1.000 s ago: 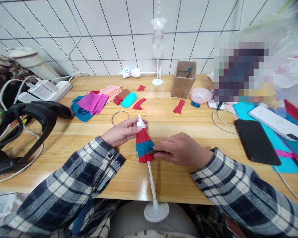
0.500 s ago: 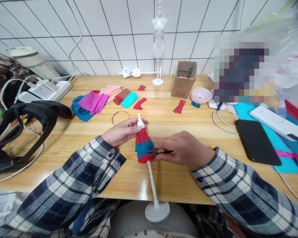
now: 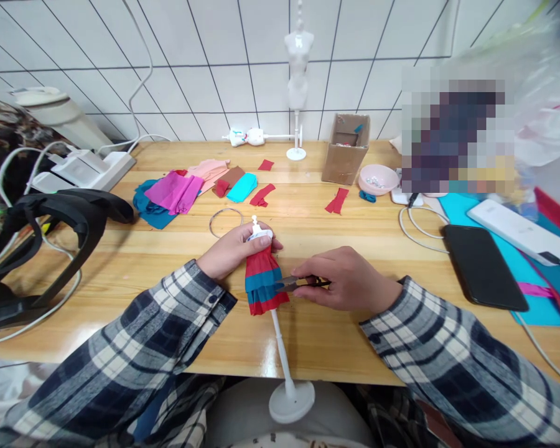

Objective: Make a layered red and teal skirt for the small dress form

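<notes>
My left hand (image 3: 236,247) is closed round the top of a small white mannequin (image 3: 260,234), which leans with its round base (image 3: 292,401) toward me, past the table edge. A layered paper skirt (image 3: 264,280) in red and blue covers its body. My right hand (image 3: 350,280) holds small dark scissors (image 3: 303,283), whose blades touch or nearly touch the skirt's right side at the blue layer. Whether the blades are cutting paper cannot be made out.
Another mannequin (image 3: 298,68) stands by the wall, near a cardboard box (image 3: 345,155) and a pink bowl (image 3: 379,180). Crepe paper (image 3: 175,193) lies back left. A phone (image 3: 485,266) is at right, a black headset (image 3: 81,218) at left.
The mannequin has turned and shifted slightly left along with my left hand, and its base moved left too. The scissors are now higher on the skirt, while my right hand has barely moved.
</notes>
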{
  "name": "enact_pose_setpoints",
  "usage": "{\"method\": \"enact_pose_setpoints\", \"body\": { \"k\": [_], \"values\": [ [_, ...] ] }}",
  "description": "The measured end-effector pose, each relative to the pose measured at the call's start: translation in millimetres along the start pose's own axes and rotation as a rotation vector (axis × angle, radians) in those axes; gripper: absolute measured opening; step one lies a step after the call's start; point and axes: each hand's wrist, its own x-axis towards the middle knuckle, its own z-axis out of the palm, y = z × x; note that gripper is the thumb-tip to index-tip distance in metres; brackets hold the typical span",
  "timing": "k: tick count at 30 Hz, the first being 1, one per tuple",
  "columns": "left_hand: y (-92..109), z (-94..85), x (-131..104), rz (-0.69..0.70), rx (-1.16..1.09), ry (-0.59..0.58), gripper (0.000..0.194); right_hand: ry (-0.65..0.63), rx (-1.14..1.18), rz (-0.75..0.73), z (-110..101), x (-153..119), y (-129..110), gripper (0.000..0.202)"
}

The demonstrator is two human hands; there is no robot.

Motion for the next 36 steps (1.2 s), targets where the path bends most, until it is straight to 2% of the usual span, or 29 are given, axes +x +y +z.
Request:
{"method": "enact_pose_setpoints", "body": {
  "k": [4, 10, 18, 24, 30, 36],
  "values": [
    [3.2, -6.0, -1.6, -0.061, -0.2, -0.096, 0.064, -0.002, 0.003, 0.021, 0.7, -0.1, -0.9, 0.023],
    [11.9, -9.9, -2.3, -0.155, -0.133, -0.226, 0.048, -0.032, 0.019, 0.026, 1.0, -0.4, -0.3, 0.025],
    [3.6, -10.9, 0.3, -0.125, -0.123, -0.128, 0.037, -0.007, 0.05, 0.027, 1.0, 0.6, -1.2, 0.023],
    [5.4, -8.2, -2.3, -0.118, -0.259, -0.125, 0.043, -0.003, 0.063, 0.012, 0.8, 0.9, -1.1, 0.024],
    [5.5, -1.8, -3.1, -0.143, -0.365, -0.02, 0.046, 0.017, 0.057, 0.007, 2.1, 0.3, -0.4, 0.024],
    [6.1, -1.7, -7.0, -0.116, -0.427, -0.067, 0.036, 0.018, 0.054, 0.009, 3.9, -1.0, 0.2, 0.023]
  ]
}}
